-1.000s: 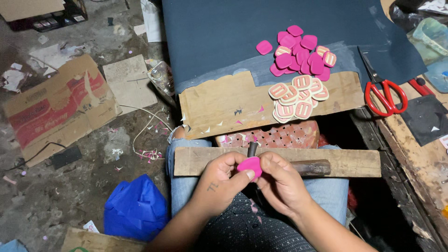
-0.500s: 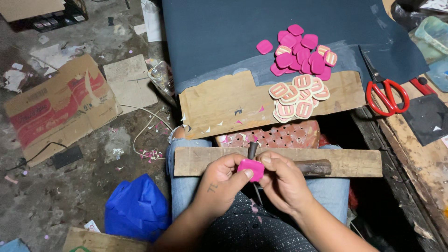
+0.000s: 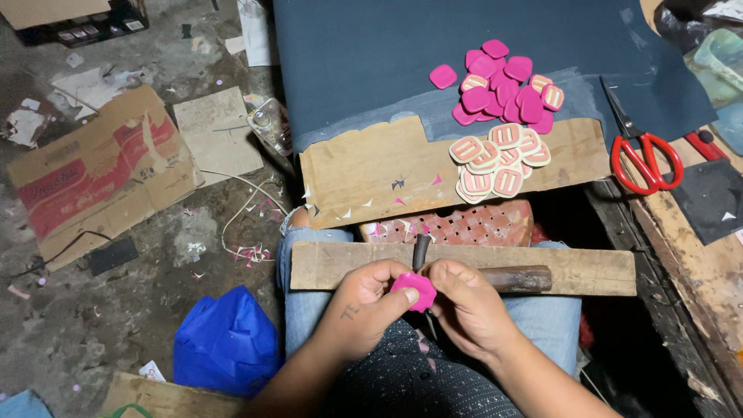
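Head view looks straight down on a cluttered floor workspace, and both hands are close together at the middle. Left hand (image 3: 364, 306) and right hand (image 3: 464, 310) pinch one small pink piece (image 3: 414, 290) between their fingertips, held just above the wooden plank (image 3: 340, 267) laid across the person's lap. A dark tool (image 3: 422, 251) pokes up right behind the piece; what it is I cannot tell. Risk, as I judge it: the piece is small and gripped only at its edges, so a slip could drop it into the dark gap by the knees or among the floor scraps, and fingertips sit very near that tool. Sweeping from the left now: a flattened brown cardboard box (image 3: 101, 178) with a red printed panel lies on the concrete, a plain cardboard sheet (image 3: 217, 135) just beside it, a blue plastic bag (image 3: 224, 344) lower down. Ahead sits a rough wooden board (image 3: 364, 170) on a dark blue sheet (image 3: 371, 62), carrying a stack of cream-faced pink pieces (image 3: 499, 159), with a heap of plain pink pieces (image 3: 507, 85) behind; that heap crowds the stack and could spill if nudged. Far right, red-handled scissors (image 3: 642, 159) lie with blades open on the edge, easy to knock off.
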A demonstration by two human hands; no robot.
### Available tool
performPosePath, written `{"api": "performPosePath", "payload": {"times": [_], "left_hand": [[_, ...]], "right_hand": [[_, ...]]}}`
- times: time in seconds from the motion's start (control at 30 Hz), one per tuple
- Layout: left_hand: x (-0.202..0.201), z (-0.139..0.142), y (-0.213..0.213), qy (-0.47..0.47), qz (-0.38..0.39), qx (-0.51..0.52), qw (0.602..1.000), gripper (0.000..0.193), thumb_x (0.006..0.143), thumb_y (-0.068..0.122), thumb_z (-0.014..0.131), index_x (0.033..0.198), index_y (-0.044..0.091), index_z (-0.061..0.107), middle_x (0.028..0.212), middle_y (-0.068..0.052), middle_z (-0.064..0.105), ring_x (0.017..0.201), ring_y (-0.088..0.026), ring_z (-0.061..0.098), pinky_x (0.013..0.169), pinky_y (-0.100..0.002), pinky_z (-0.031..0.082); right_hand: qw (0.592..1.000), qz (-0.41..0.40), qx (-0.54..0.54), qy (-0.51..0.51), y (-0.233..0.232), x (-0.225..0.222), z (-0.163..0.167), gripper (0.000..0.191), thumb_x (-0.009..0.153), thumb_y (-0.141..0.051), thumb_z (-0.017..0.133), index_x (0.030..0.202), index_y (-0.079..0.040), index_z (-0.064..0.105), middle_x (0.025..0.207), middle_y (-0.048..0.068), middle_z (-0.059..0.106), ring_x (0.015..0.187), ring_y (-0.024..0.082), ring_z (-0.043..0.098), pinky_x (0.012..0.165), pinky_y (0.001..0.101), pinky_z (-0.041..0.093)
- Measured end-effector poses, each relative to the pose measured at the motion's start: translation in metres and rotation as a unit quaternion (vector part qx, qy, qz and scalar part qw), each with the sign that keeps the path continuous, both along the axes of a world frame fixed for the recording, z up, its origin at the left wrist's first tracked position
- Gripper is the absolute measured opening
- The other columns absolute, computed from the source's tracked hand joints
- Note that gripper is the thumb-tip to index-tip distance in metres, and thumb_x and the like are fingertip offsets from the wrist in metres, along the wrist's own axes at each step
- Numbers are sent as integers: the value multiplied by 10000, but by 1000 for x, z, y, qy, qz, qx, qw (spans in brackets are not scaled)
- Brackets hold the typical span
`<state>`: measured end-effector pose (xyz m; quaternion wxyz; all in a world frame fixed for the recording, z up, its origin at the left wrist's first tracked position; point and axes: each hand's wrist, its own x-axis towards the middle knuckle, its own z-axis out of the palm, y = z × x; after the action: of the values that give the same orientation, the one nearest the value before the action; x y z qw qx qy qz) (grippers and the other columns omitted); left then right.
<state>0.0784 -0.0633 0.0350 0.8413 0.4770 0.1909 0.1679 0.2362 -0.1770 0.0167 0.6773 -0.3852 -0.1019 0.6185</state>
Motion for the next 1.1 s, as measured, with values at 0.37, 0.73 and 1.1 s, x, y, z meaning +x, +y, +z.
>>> {"api": "performPosePath", "payload": {"times": [0.37,0.73,1.1], "left_hand": [[4,-14,-9,-16,58,-58,996,167,982,64,653,1115,-31,621,1044,-102,725,966,-136,678,908,-275,538],[2,-11,-10,-2,110,-82,991,316,1034,136,544,1268,-56,635,1086,-98,723,959,-137,687,872,-283,554],[-61,-32,49,27,325,103,940,242,976,-31,576,1214,-75,562,1097,-147,725,995,-172,704,913,-313,567]], "right_hand": [[997,-24,9,-80,-4,4,-13,207,965,-212,726,963,-13,667,913,59,678,848,149,610,803,309,490],[665,-10,142,-733,13,-8,52,233,843,-158,761,1023,-36,678,1159,129,690,1072,321,610,975,414,455],[459,172,-156,-858,-43,95,27,721,610,-413,882,1238,-144,650,1216,96,609,1130,348,585,928,474,473]]}}
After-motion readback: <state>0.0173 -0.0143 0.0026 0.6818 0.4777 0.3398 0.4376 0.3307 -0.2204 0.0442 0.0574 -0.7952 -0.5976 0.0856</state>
